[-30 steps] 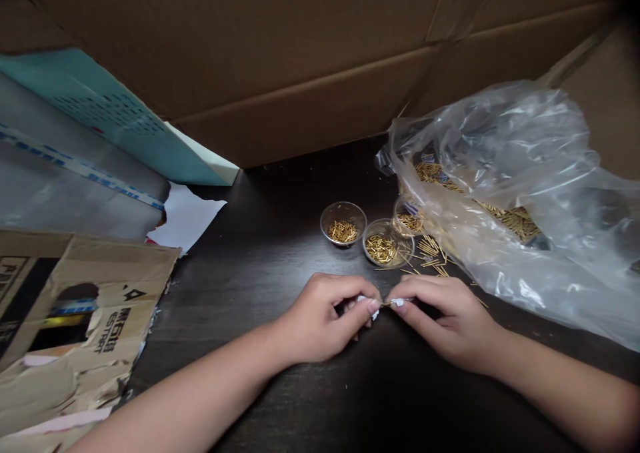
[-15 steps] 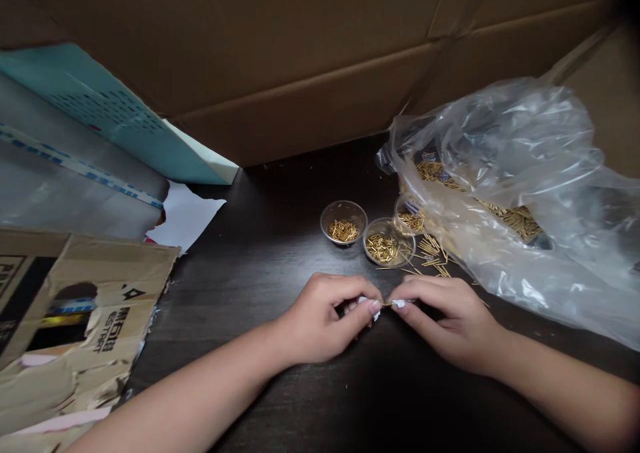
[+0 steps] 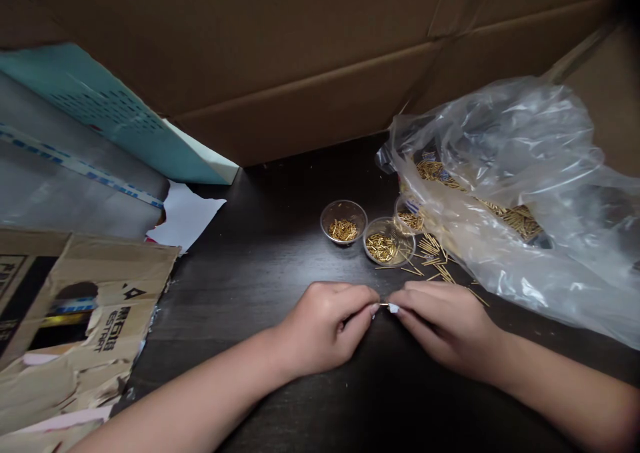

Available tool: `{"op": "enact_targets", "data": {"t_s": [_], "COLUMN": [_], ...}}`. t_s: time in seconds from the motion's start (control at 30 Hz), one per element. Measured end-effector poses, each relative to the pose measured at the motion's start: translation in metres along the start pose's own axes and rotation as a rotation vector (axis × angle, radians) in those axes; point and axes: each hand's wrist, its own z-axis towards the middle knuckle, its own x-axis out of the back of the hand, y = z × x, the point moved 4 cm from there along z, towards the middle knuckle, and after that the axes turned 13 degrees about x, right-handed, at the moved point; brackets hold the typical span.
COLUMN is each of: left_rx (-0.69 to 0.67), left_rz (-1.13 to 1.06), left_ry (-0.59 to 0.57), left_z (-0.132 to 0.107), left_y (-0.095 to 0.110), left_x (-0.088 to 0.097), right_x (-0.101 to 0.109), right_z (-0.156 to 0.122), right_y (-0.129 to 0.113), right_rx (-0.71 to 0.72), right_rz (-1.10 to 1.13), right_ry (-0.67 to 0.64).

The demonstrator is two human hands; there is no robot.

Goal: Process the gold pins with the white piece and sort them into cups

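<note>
My left hand (image 3: 323, 327) and my right hand (image 3: 444, 327) meet fingertip to fingertip over the dark wooden table (image 3: 240, 319). A thin gold metal pin (image 3: 384, 304) runs between them. Its left end sits at my left fingertips, and its right end enters a small white scrap (image 3: 394, 308) pinched by my right thumb and finger. Behind my hands stand three small transparent cups (image 3: 343, 221) of gold pins, and loose pins (image 3: 433, 256) lie just beyond my right hand.
A crumpled plastic bag (image 3: 500, 199) with more gold pins lies at the right. Torn printed cardboard (image 3: 75, 306) sits at the left, near a white paper sheet (image 3: 185, 216) and a teal board (image 3: 115, 119). A large cardboard panel (image 3: 250, 59) closes off the back.
My hands have turned flatter and drawn slightly apart at the fingertips. The white scrap no longer shows at my left fingers, and the gold pin stands out more plainly between them.
</note>
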Motion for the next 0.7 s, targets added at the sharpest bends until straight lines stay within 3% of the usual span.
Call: {"op": "enact_targets", "data": {"t_s": [0.27, 0.6, 0.7], "left_rx": [-0.04, 0.266, 0.296], "left_rz": [0.106, -0.185, -0.195], "left_ry": [0.001, -0.186, -0.23], "left_z": [-0.005, 0.005, 0.006], "left_y": [-0.002, -0.005, -0.007], "left_x": [-0.005, 0.001, 0.001], "right_x": [-0.004, 0.0, -0.001], "right_z": [-0.004, -0.002, -0.003], "right_y": [-0.004, -0.012, -0.011], "right_rx": [0.166, 0.306, 0.293], "right_rz": [-0.179, -0.399, -0.375], "right_ry": [-0.041, -0.146, -0.141]}}
